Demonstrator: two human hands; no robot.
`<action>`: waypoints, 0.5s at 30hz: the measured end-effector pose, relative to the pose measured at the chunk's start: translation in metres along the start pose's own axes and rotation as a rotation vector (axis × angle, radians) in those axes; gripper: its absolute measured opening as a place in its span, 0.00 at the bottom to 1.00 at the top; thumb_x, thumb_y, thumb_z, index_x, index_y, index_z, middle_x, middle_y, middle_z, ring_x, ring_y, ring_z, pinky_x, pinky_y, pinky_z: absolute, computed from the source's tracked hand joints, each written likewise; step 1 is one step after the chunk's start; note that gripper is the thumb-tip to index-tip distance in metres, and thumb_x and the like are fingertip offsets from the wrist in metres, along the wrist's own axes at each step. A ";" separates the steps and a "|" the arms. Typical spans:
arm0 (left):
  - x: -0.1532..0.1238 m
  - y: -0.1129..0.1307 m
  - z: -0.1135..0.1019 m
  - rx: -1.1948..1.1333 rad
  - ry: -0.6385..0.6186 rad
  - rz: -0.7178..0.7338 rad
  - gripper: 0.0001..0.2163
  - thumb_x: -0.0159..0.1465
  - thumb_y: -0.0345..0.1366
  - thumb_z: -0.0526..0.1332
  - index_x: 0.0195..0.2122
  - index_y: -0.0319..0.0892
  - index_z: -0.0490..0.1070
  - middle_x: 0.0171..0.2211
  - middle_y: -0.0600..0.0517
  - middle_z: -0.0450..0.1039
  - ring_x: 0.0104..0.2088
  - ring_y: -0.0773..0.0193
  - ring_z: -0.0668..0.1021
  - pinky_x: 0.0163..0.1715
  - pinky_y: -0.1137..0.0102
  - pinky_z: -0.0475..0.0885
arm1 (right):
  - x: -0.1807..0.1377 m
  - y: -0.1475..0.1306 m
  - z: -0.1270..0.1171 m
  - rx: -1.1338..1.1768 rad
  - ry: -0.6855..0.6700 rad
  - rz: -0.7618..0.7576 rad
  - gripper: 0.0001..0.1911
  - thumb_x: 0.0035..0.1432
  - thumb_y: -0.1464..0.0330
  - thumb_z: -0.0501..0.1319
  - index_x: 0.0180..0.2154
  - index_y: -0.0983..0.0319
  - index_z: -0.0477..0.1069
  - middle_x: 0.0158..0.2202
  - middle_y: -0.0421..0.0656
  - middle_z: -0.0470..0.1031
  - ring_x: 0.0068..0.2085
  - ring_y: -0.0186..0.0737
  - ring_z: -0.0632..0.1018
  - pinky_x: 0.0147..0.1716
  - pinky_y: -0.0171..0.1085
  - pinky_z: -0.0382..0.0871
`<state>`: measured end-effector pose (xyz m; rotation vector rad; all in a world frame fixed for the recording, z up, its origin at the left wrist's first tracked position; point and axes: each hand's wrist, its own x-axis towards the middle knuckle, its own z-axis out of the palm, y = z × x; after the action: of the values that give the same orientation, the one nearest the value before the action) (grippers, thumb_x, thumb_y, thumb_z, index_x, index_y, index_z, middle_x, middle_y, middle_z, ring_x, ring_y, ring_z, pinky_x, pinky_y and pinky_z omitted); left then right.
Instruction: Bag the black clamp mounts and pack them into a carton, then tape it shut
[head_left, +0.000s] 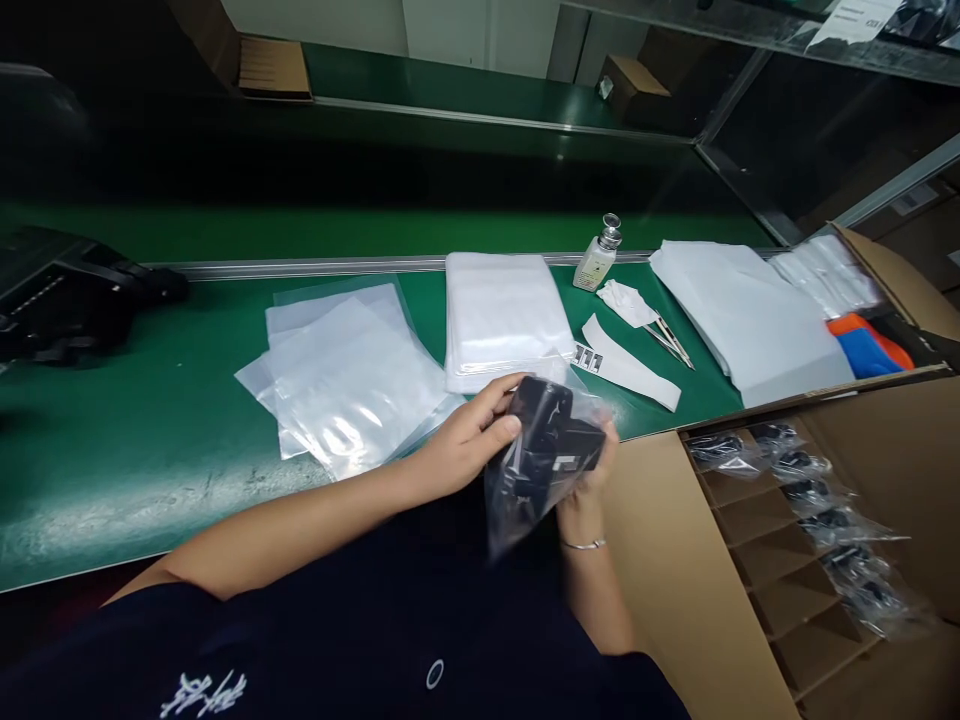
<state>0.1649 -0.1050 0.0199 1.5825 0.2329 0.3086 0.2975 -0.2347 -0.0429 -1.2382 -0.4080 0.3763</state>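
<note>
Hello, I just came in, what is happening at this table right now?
A person holds a black plastic part inside a clear plastic bag with both hands: the left hand grips it from the side, the right hand supports it from below. On the green table lie loose clear bags, a white stack, a small bottle and tweezers. At the right, a cardboard box with dividers already holds several bagged parts.

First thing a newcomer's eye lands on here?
Both hands, left hand and right hand, gripping a black part in a clear bag at centre. Left of them, loose clear bags fan over the green bench. At right, a divided carton holds more bagged parts.
</note>
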 end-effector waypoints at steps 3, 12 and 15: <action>-0.005 -0.016 -0.005 0.049 0.019 -0.039 0.33 0.68 0.58 0.49 0.68 0.43 0.51 0.67 0.42 0.57 0.66 0.47 0.61 0.65 0.56 0.57 | -0.008 -0.013 -0.012 -0.108 0.209 -0.213 0.15 0.55 0.53 0.61 0.32 0.57 0.64 0.27 0.36 0.64 0.28 0.35 0.68 0.31 0.35 0.66; -0.017 -0.036 -0.001 0.023 0.085 -0.178 0.36 0.66 0.59 0.52 0.69 0.45 0.50 0.66 0.44 0.58 0.66 0.47 0.61 0.65 0.56 0.57 | -0.030 -0.024 -0.026 -0.328 0.050 -0.163 0.15 0.62 0.52 0.57 0.38 0.57 0.66 0.31 0.39 0.65 0.31 0.38 0.68 0.32 0.37 0.64; -0.014 -0.035 -0.001 0.047 0.096 -0.221 0.36 0.66 0.60 0.51 0.69 0.45 0.53 0.66 0.45 0.59 0.66 0.47 0.60 0.65 0.57 0.56 | -0.029 -0.019 -0.031 -0.313 0.025 -0.092 0.19 0.62 0.48 0.54 0.39 0.57 0.65 0.32 0.41 0.65 0.31 0.39 0.69 0.31 0.37 0.65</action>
<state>0.1526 -0.1078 -0.0159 1.5733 0.4885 0.2082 0.2888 -0.2795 -0.0355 -1.5206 -0.5136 0.2230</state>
